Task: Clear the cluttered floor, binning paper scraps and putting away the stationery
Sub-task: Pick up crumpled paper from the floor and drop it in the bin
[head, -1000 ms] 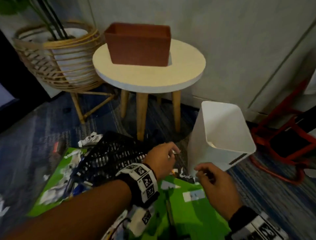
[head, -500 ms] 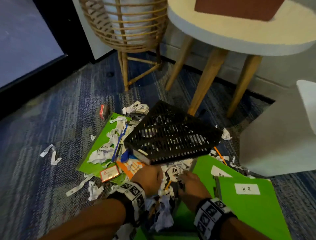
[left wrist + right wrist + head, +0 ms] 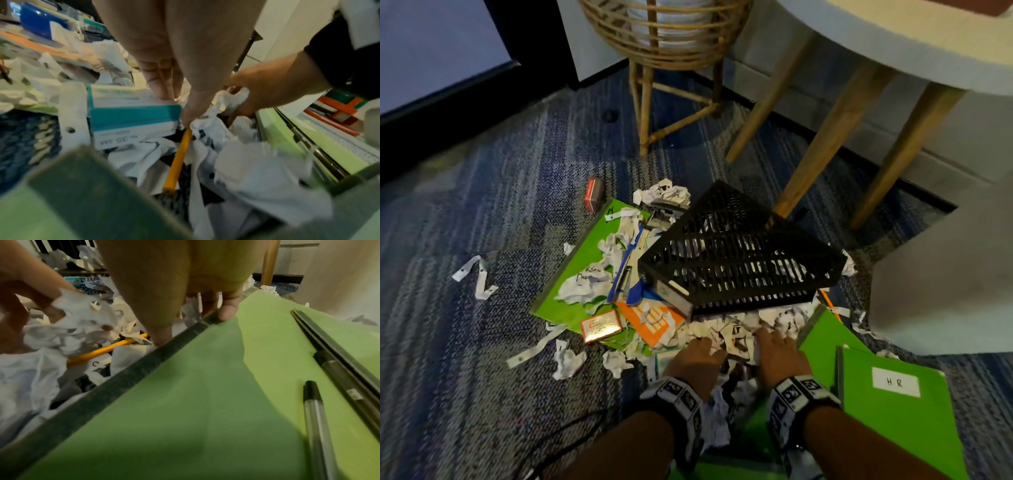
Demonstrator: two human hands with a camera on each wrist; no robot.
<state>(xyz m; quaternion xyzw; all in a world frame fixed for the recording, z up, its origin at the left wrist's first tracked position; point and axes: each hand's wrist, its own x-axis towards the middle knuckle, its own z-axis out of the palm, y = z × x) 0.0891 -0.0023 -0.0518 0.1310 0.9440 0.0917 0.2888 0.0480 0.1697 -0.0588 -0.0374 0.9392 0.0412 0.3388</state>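
- White paper scraps (image 3: 739, 329) lie heaped on the blue carpet (image 3: 482, 342), just in front of the overturned black mesh tray (image 3: 736, 253); both your hands are down in that heap.
- Your left hand (image 3: 697, 356) reaches fingers-down into the pile; from the left wrist view its fingertips (image 3: 164, 91) touch a teal-and-white box (image 3: 131, 116) and the thumb meets crumpled paper beside a yellow pencil (image 3: 176, 162). Whether that grip has closed on anything, you cannot tell.
- Your right hand (image 3: 777, 353) sits at the heap's right edge, against the spine of a green folder (image 3: 205, 402). Its fingers curl round a wad of scraps in the left wrist view (image 3: 267, 91).
- Two black pens (image 3: 320, 418) rest on that folder, apart from your right hand.
- Second green folder labelled HR (image 3: 893, 411) lies to the right, partly over the first.
- White bin (image 3: 945, 291) stands near, right of the heap.
- Loose strips (image 3: 476, 277) lie well apart to the left.
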